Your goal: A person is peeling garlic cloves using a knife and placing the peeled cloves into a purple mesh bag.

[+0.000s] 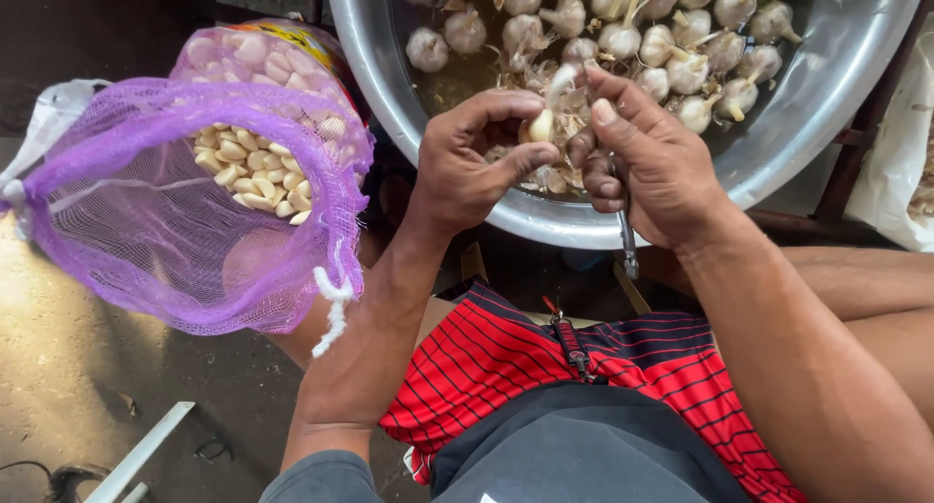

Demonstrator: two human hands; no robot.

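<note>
The left hand (477, 158) has its grip pinched on a garlic clove (542, 125), thumb and curled fingers closing round the pale piece, whose thin stalk sticks up between the two hands. The right hand (647, 162) has its grip pressed together round a small metal tool (628, 240), the handle end poking out below the palm, while its thumb presses against the same clove from the other side. Both hands meet over the near rim of a wide steel basin (837, 94), just above a litter of papery garlic skins (555, 177). The clove sits there between the fingertips, over the basin's near edge. Farther back in the basin lie many whole garlic bulbs (671, 36), unpeeled, in shallow murky water. To the left, well apart from the hands, a purple mesh bag (146, 240) stands open over a container, with peeled cloves (248, 167) heaped inside. Below the forearms show red striped shorts (506, 357) and a grey shirt hem. A white bag (900, 153) lies at the right edge, beside the basin.
</note>
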